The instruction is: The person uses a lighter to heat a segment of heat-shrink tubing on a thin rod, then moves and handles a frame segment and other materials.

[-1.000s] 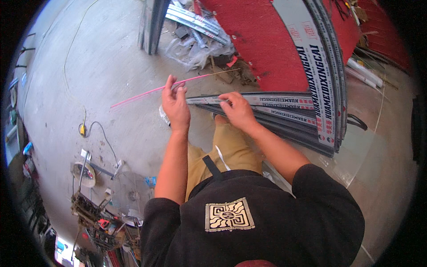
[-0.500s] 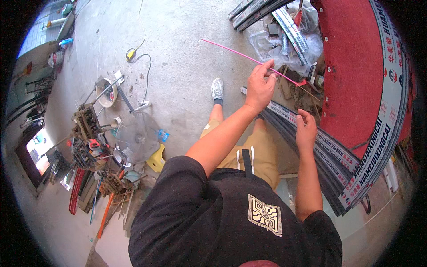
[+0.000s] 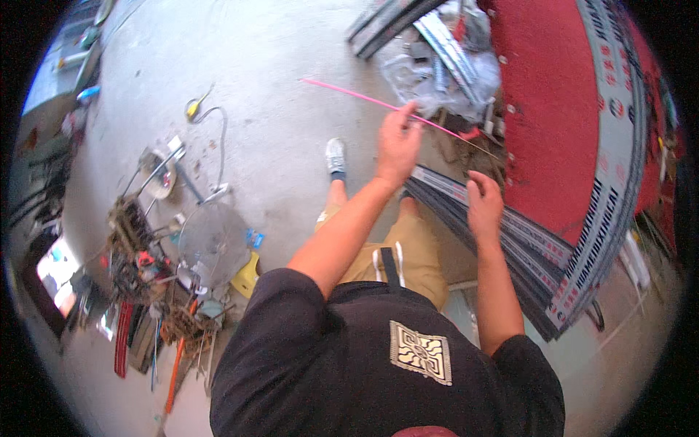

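Note:
In the head view, a long thin pink rod [image 3: 342, 90] slants from upper left to lower right, ending in a thinner, dull stretch. My left hand [image 3: 399, 149] is closed on it, pinching it between thumb and fingers past its middle. Below the rod's dull end, my right hand [image 3: 485, 207] is raised with loosely curled fingers, and I see nothing in it. That hand is above a bundle of long dark metal profiles [image 3: 530, 239] with printed pale faces. Its underside and palm are partly hidden.
At right, tall pale printed strips [image 3: 608, 160] curve past a red sheet [image 3: 535, 124]. Plastic bags [image 3: 475, 76] and more profiles [image 3: 397, 25] lie at far right. On the left stand a fan [image 3: 212, 244], a bucket [image 3: 156, 175] and cluttered machinery [image 3: 135, 229]; a cable [image 3: 221, 146] crosses the floor.
The whole view has shifted, so most things appear further left. My left hand keeps its pinch on the pink rod, and my right hand stays loosely curled beside it.

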A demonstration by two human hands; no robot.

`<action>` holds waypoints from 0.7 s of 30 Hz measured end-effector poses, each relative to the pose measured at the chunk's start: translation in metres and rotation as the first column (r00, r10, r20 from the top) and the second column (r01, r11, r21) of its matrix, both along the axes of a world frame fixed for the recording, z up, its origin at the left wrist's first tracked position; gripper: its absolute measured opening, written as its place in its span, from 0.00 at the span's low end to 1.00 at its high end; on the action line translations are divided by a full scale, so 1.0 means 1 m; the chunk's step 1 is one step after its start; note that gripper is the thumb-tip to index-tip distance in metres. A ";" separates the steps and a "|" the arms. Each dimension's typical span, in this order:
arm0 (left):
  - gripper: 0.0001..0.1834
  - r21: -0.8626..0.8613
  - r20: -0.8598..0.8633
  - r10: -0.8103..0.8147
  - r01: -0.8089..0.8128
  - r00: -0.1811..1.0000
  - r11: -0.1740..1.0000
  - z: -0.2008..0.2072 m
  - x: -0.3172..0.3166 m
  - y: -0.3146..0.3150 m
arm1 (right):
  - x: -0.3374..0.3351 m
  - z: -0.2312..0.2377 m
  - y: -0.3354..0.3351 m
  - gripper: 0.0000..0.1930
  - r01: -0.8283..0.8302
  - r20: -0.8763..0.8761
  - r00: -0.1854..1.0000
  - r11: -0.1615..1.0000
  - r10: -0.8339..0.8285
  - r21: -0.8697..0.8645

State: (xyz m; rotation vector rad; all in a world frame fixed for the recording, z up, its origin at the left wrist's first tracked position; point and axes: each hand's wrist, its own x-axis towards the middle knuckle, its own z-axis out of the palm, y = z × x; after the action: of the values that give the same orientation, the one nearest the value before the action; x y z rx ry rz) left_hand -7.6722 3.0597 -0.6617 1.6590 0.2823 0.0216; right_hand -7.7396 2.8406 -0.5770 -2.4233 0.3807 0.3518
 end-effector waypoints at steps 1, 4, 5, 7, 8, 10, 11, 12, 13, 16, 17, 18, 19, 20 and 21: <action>0.25 -0.010 -0.016 0.012 -0.012 1.000 1.000 -0.004 0.000 0.004 | 0.001 -0.002 0.001 0.13 0.016 -0.002 1.000 0.999 -0.015 0.028; 0.25 -0.069 -0.069 0.074 -0.079 0.995 0.994 -0.017 0.002 0.015 | 0.006 -0.002 0.009 0.13 0.040 -0.003 0.999 0.999 -0.040 0.018; 0.25 -0.085 -0.074 0.066 -0.073 0.995 0.994 -0.020 0.000 0.018 | 0.007 -0.002 0.011 0.13 0.053 -0.054 0.997 0.996 -0.050 0.066; 0.26 -0.069 -0.132 0.130 -0.140 0.983 0.988 -0.025 0.000 0.028 | 0.008 -0.013 0.018 0.14 0.082 -0.107 0.992 0.991 -0.070 0.108; 0.26 -0.078 -0.138 0.121 -0.132 0.983 0.988 -0.027 0.000 0.032 | 0.006 -0.024 0.020 0.14 0.032 -0.092 0.996 0.987 -0.018 0.157; 0.28 -0.021 -0.167 0.153 -0.158 0.974 0.987 -0.032 -0.004 0.040 | 0.007 -0.039 0.034 0.16 0.000 -0.124 0.992 0.972 0.030 0.236; 0.28 -0.026 -0.178 0.146 -0.153 0.973 0.988 -0.036 -0.007 0.044 | 0.011 -0.044 0.044 0.16 0.008 -0.135 0.991 0.973 0.024 0.230; 0.28 -0.006 -0.172 0.148 -0.152 0.974 0.988 -0.042 -0.011 0.047 | 0.017 -0.049 0.055 0.17 -0.025 -0.181 0.981 0.972 0.069 0.234; 0.29 0.012 -0.166 0.145 -0.145 0.975 0.989 -0.047 -0.014 0.048 | 0.020 -0.058 0.063 0.18 -0.053 -0.227 0.968 0.970 0.109 0.239; 0.30 0.027 -0.211 0.110 -0.106 0.971 0.994 -0.070 -0.021 0.043 | 0.024 -0.107 0.084 0.20 -0.008 -0.257 0.963 0.956 0.087 0.294; 0.30 0.051 -0.200 0.105 -0.096 0.974 0.994 -0.079 -0.024 0.040 | 0.026 -0.132 0.088 0.20 0.002 -0.269 0.960 0.960 0.077 0.281; 0.30 0.035 -0.212 0.088 -0.082 0.973 0.996 -0.088 -0.025 0.036 | 0.027 -0.163 0.089 0.19 0.094 -0.333 0.943 0.944 0.017 0.315; 0.31 0.034 -0.231 0.046 -0.039 0.972 0.999 -0.093 -0.025 0.035 | 0.034 -0.182 0.096 0.19 0.184 -0.391 0.920 0.920 -0.037 0.347; 0.31 0.030 -0.250 0.002 0.006 0.968 1.000 -0.100 -0.023 0.033 | 0.040 -0.201 0.100 0.19 0.198 -0.395 0.917 0.922 -0.055 0.332; 0.31 0.019 -0.264 -0.002 0.007 0.964 1.000 -0.113 -0.027 0.033 | 0.048 -0.214 0.110 0.18 0.373 -0.535 0.837 0.832 -0.111 0.411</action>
State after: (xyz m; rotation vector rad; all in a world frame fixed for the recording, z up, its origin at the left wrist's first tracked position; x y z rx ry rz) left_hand -7.6996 3.0930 -0.7749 1.6827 0.4823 -0.2025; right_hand -7.6913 2.9509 -0.7908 -1.7163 0.7264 0.8461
